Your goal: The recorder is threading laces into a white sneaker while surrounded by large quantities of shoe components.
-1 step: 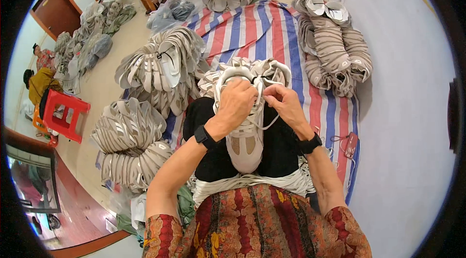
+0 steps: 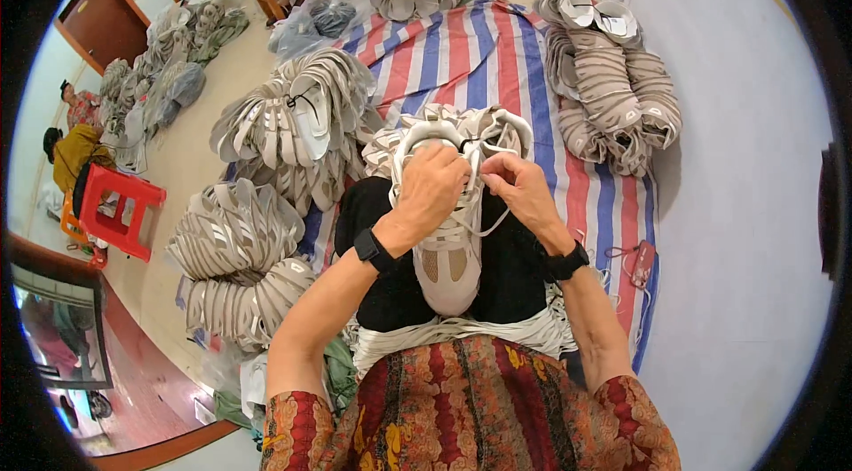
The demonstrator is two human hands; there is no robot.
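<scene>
A beige sneaker upper point(image 2: 448, 280) lies toe toward me across my black-clad lap, its padded collar at the far end. My left hand point(image 2: 432, 185) is closed over the upper's lacing edge, fingertips tucked in near the eyelets. To the right of it, my right hand point(image 2: 522, 194) pinches a white shoelace point(image 2: 486, 233) between thumb and forefinger. The lace hangs in a loop below that hand, and its tip is hidden. Further uppers point(image 2: 508, 127) sit bunched just beyond my hands. A bundle of white laces point(image 2: 461, 330) lies across my waist.
Bundled uppers stand in stacks at my left point(image 2: 240, 236) and far right point(image 2: 608, 85). Striped sheeting point(image 2: 484, 45) covers the floor. A red phone-like case point(image 2: 641, 265) with a cord lies at right. Beyond a red stool point(image 2: 120, 212), people sit at far left.
</scene>
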